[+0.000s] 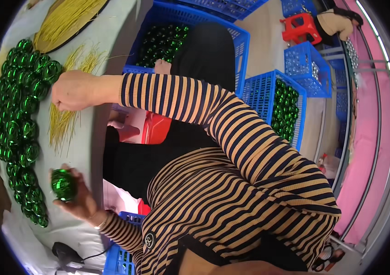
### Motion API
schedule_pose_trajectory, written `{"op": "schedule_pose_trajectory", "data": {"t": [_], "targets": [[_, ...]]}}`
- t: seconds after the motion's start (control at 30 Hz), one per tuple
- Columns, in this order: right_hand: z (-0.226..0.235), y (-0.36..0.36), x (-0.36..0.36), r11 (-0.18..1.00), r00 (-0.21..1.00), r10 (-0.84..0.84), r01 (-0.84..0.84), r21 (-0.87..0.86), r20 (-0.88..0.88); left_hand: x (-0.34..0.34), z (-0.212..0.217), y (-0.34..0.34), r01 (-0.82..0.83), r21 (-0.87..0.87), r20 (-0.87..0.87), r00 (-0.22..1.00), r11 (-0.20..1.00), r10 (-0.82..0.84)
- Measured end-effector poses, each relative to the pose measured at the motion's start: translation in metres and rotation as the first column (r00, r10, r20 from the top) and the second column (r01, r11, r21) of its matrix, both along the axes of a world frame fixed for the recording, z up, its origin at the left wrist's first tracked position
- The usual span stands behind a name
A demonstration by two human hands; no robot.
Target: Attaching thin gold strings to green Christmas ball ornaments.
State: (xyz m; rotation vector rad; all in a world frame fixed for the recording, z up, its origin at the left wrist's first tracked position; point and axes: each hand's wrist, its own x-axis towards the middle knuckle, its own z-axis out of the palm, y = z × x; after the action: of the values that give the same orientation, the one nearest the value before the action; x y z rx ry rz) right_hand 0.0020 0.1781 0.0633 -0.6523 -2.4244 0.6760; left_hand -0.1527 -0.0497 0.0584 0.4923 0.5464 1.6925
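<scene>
left hand (78,199): fingers grasping green bauble (63,184) | right hand (72,90): fingers pinching gold strings (62,123)

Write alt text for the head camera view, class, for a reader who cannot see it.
A person in a striped top holds a shiny green bauble in one hand and reaches the other hand to thin yellow strings on a white table. Many more green baubles lie on the table, with blue crates of them on the floor.
</scene>
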Motion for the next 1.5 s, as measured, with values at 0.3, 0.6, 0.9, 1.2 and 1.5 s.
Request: {"op": "schedule_pose_trajectory", "data": {"t": [0.3, 0.6, 0.9, 1.2, 1.5], "targets": [[0.039, -0.004, -0.004, 0.999, 0.966, 0.003, -0.013, -0.037, -0.257, 0.108, -0.026, 0.006, 0.340, -0.236, 0.194, 0.935, 0.910, -0.299], [0.053, -0.094, 0.135, 0.561, 0.858, -0.283, -0.213, -0.800, -0.428, 0.139, -0.049, 0.016, 0.350, -0.377, 0.223, 0.933, 0.858, -0.283], [-0.012, -0.152, 0.178, 0.131, 0.821, -0.527, -0.177, -0.975, -0.220, 0.143, -0.072, 0.030, 0.340, -0.388, 0.241, 0.935, 0.857, -0.261], [-0.024, -0.164, 0.181, 0.173, 0.815, -0.545, -0.120, -0.978, -0.196, 0.155, -0.063, 0.038, 0.317, -0.378, 0.199, 0.945, 0.870, -0.258], [-0.024, -0.158, 0.177, 0.231, 0.848, -0.507, -0.042, -0.972, -0.157, 0.153, -0.053, 0.035, 0.363, -0.361, 0.218, 0.928, 0.859, -0.301]]}}
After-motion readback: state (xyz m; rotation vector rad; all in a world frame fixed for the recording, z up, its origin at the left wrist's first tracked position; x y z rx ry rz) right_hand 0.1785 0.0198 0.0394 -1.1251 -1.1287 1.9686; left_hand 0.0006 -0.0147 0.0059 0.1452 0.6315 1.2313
